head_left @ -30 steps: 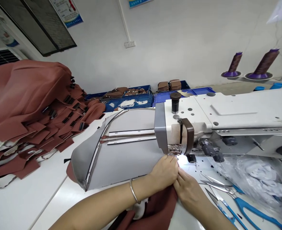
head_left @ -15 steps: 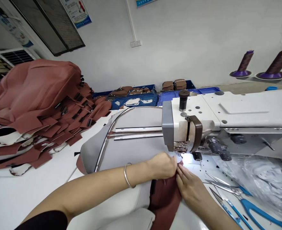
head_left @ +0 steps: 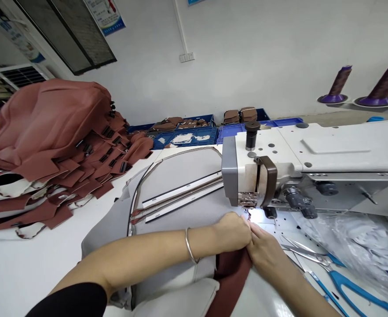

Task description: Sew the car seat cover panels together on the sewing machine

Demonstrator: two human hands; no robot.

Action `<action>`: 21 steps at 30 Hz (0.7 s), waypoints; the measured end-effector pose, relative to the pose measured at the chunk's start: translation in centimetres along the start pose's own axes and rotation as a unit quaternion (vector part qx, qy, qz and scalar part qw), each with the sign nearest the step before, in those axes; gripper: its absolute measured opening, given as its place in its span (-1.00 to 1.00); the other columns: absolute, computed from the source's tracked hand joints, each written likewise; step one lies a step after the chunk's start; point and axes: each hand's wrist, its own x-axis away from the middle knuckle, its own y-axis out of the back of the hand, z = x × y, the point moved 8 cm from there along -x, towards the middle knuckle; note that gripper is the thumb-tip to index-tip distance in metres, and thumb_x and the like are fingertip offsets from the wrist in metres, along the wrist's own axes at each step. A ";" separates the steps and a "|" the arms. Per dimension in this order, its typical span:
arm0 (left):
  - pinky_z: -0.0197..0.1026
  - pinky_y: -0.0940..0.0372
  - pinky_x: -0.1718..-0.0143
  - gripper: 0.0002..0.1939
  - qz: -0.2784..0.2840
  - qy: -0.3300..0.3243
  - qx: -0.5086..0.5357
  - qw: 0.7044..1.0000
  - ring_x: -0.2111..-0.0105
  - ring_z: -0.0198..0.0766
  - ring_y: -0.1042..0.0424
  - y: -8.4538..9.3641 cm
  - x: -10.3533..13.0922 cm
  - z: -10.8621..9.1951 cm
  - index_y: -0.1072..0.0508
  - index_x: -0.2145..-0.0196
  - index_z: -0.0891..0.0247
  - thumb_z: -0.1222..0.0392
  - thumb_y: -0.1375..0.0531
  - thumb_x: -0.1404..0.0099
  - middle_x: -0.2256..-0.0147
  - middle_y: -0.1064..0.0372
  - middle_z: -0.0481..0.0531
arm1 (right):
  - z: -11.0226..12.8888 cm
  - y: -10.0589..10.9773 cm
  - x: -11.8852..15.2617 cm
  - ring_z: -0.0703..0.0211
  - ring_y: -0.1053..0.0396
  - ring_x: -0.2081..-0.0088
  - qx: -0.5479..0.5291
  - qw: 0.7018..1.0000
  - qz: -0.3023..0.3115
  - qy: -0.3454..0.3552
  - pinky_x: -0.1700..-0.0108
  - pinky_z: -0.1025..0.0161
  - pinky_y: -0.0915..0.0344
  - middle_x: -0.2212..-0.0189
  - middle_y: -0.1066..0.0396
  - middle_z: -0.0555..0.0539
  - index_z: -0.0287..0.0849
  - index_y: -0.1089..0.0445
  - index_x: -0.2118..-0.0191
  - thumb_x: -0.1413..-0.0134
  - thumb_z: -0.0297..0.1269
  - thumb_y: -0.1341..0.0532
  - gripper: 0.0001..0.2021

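Grey panel [head_left: 187, 213] just swung, left end nearer | L hand [head_left: 235, 231] pinching red-brown fabric [head_left: 235, 275] nr sewing machine [head_left: 312, 154]; R hand [head_left: 263, 246] beside, pinch can't tell | seam prob. re-angled

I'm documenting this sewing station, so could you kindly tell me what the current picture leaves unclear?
Head view:
Whether the left hand grips the red fabric: hidden within its fist.
Red-marked poster: lettering too small, top cut off by frame.
Rightmost thread spool: tip cut off by the right edge.

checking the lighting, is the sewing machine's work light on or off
On: a bright white glow falls under the head of the sewing machine, just beyond the right hand; the bulb itself is hidden.
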 end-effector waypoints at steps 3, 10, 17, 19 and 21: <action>-0.17 -0.18 0.58 -0.69 -0.018 0.027 -0.003 0.999 0.42 -0.12 -0.43 -0.3 0.3 0.3 -0.39 0.13 0.58 0.42 0.06 -0.27 0.34 -0.43 0.30 | 0.3 -0.4 0.3 -0.08 -0.13 -0.14 0.024 0.999 0.009 0.019 -0.12 0.03 -0.22 -0.06 -0.23 -0.40 -0.51 -0.24 -0.08 -0.13 -0.54 0.06 -0.59; -0.09 -0.29 0.44 -0.41 0.011 0.157 -0.029 0.987 0.36 -0.03 -0.44 1.3 4.7 3.1 -0.08 -0.17 0.58 0.21 -0.02 -0.24 0.27 -0.38 0.36 | 1.7 0.1 0.8 -0.19 -0.26 -0.03 0.075 0.997 0.010 0.022 -0.06 -0.04 -0.25 0.07 -0.33 -0.46 -0.58 -0.34 0.06 -0.06 -0.50 0.01 -0.63; -0.09 -0.30 0.23 -0.29 0.233 0.127 0.063 0.962 0.21 0.00 -0.44 3.1 4.6 1.7 0.01 -0.24 0.51 0.29 -0.13 -0.19 0.18 -0.43 0.33 | 3.7 0.2 0.5 -0.30 -0.25 -0.03 0.090 0.993 0.066 0.036 -0.04 -0.19 -0.19 0.01 -0.26 -0.50 -0.40 -0.11 -0.17 0.00 -0.46 -0.09 -0.45; -0.06 -0.30 0.21 -0.31 0.261 0.136 0.065 0.953 0.17 0.07 -0.42 3.1 3.9 0.9 -0.10 -0.22 0.46 0.30 -0.19 -0.15 0.13 -0.41 0.35 | 4.2 0.1 0.7 -0.38 -0.21 -0.06 0.087 0.993 0.058 0.051 -0.05 -0.21 -0.17 -0.02 -0.21 -0.56 -0.49 -0.19 -0.09 0.04 -0.45 -0.12 -0.50; -0.04 -0.30 0.21 -0.33 0.263 0.139 0.071 0.952 0.15 0.11 -0.41 2.6 3.5 0.3 -0.17 -0.20 0.41 0.30 -0.21 -0.13 0.12 -0.41 0.35 | 4.4 0.0 0.9 -0.45 -0.18 -0.06 0.089 0.992 0.055 0.063 -0.05 -0.22 -0.17 -0.03 -0.18 -0.61 -0.59 -0.22 -0.04 0.08 -0.44 -0.15 -0.49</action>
